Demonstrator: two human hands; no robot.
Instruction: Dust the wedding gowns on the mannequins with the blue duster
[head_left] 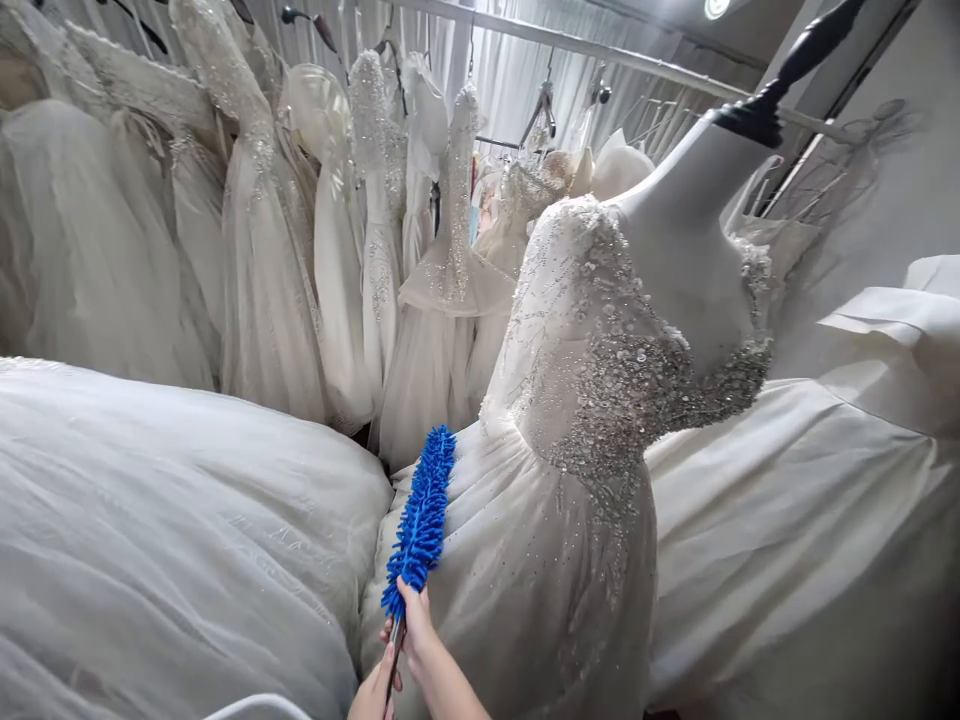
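Note:
A duster (421, 520) with a fluffy blue head points up and away from me, its dark thin handle slanting down to the bottom edge. My right hand (415, 615) is closed around it just where the blue head begins. Lower down, my left hand (377, 685) is wrapped round the handle, partly cut off by the frame. The blue head lies over or against the pale skirt of a beaded wedding dress (517, 560); whether it touches the cloth I cannot tell. This dress is on a white mannequin (682, 220) with a black neck cap (750, 120).
A wide white skirt (180, 500) spreads to my left, close beside the beaded dress. Several white gowns (262, 230) hang behind from a metal rail (570, 45). To the right stands another white gown (810, 520). A curved white edge (259, 703) shows at the bottom.

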